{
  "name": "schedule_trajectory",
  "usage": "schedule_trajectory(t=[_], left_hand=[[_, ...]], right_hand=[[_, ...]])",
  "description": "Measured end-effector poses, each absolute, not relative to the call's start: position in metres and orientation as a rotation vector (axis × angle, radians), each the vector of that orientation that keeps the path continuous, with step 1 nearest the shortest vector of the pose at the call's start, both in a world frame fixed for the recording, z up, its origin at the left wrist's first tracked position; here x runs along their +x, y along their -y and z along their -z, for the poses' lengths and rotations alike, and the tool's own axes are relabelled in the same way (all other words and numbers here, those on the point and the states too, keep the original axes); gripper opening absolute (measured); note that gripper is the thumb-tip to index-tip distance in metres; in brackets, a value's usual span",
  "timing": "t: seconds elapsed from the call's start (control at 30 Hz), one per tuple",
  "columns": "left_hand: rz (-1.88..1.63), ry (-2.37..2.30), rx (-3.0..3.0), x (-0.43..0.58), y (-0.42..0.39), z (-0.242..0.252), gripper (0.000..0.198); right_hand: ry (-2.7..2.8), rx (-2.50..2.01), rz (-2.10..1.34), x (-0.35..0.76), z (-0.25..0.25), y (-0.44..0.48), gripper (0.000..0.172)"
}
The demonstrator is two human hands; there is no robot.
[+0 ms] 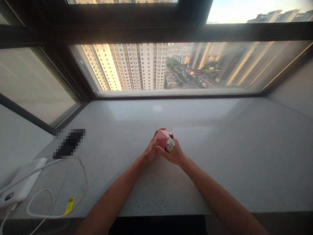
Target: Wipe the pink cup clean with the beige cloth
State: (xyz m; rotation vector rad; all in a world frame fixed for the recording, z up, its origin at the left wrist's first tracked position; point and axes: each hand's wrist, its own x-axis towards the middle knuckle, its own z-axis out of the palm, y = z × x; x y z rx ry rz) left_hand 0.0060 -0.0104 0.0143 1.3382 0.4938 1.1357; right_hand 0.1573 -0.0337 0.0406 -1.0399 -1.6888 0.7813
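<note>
hands: left hand [151, 150] and right hand [171, 153] together, knuckles nearly meeting, both clamped on one small object.

object: a pink block [163, 138], faceted, held just above the sill between the fingers, with a white scrap [170, 144] of paper or tissue poking out beside the right hand.

risk: a loosened grip could let the block drop and tumble on hard stone; pressing or pulling hard could tear the scrap or work it free.

hidden: fingers cover most of the block; its underside, the dark patch at its far edge and what joins the scrap to it are hard to make out.

rest: speckled stone sill [220, 169], white power bank [21, 182], white cable [39, 209] with yellow tag [69, 206], blurred dark slab [69, 143], window [166, 68] onto high-rise towers [127, 67].
</note>
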Motion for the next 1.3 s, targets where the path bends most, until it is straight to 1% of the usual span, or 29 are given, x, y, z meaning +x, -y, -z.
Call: schedule_trajectory(t=[0.07, 0.17, 0.23, 0.4, 0.43, 0.53, 0.63, 0.77, 0.97, 1.07, 1.17, 1.3], left_hand=[[-1.126, -0.514, 1.317, 0.006, 0.01, -0.016, 0.075], [-1.142, -0.568, 1.422, 0.002, 0.009, -0.016, 0.081], [-1.199, -0.593, 1.565, 0.0, 0.008, -0.015, 0.084], [-1.295, -0.548, 2.037, -0.001, 0.008, -0.012, 0.097], [-1.297, -0.548, 2.102, 0.0, 0.008, -0.012, 0.096], [-1.327, -0.592, 2.18, 0.0, 0.009, -0.012, 0.08], [-1.373, -0.587, 2.153, 0.0, 0.01, -0.013, 0.07], [-1.424, -0.588, 2.002, -0.001, 0.014, -0.014, 0.064], [-1.318, -0.61, 1.627, -0.001, 0.018, -0.021, 0.064], [-1.309, -0.575, 1.52, -0.001, 0.018, -0.022, 0.064], [-1.286, -0.615, 1.512, 0.0, 0.017, -0.021, 0.066], [-1.372, -0.629, 1.63, 0.0, 0.015, -0.019, 0.076]], right_hand=[[1.728, -1.031, -0.761, 0.158, -0.04, 0.034, 0.051], [1.607, -1.018, -0.866, 0.157, -0.041, 0.033, 0.047], [1.428, -0.994, -1.02, 0.156, -0.044, 0.031, 0.045], [0.854, -0.945, -1.36, 0.152, -0.052, 0.023, 0.047], [0.775, -0.946, -1.412, 0.152, -0.052, 0.022, 0.048], [0.663, -0.963, -1.542, 0.15, -0.051, 0.021, 0.054], [0.732, -0.985, -1.46, 0.148, -0.047, 0.024, 0.058], [1.017, -0.989, -1.191, 0.147, -0.042, 0.03, 0.053], [1.507, -0.995, -0.971, 0.149, -0.039, 0.04, 0.044], [1.64, -1.041, -0.854, 0.15, -0.038, 0.041, 0.045], [1.59, -1.053, -0.907, 0.151, -0.04, 0.04, 0.046], [1.315, -0.963, -1.184, 0.15, -0.049, 0.035, 0.043]])
